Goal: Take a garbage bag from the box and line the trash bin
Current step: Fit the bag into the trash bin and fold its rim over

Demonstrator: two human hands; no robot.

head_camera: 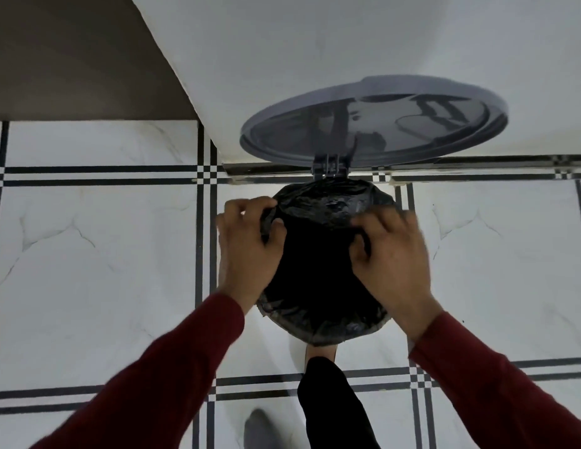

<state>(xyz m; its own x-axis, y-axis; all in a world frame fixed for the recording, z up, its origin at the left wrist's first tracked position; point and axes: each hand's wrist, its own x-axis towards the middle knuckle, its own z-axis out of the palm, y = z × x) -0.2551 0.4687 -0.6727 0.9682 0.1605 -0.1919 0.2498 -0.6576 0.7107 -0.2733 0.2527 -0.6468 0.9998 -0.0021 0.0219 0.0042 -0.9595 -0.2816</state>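
Note:
A black garbage bag [318, 260] sits in the round trash bin, its edge folded over the rim all around, so the bin's own wall is hidden. The bin's grey lid [373, 121] stands open against the white wall behind. My left hand [247, 247] pinches the bag's edge at the left of the rim. My right hand [389, 254] grips the bag's edge at the right of the rim. Both arms wear dark red sleeves.
The bin stands on a white marble-look tile floor [98, 254] with black line borders, close to a white wall [315, 43]. My foot in a dark trouser leg [328, 403] is at the bin's front. A brown surface [72, 53] is at upper left.

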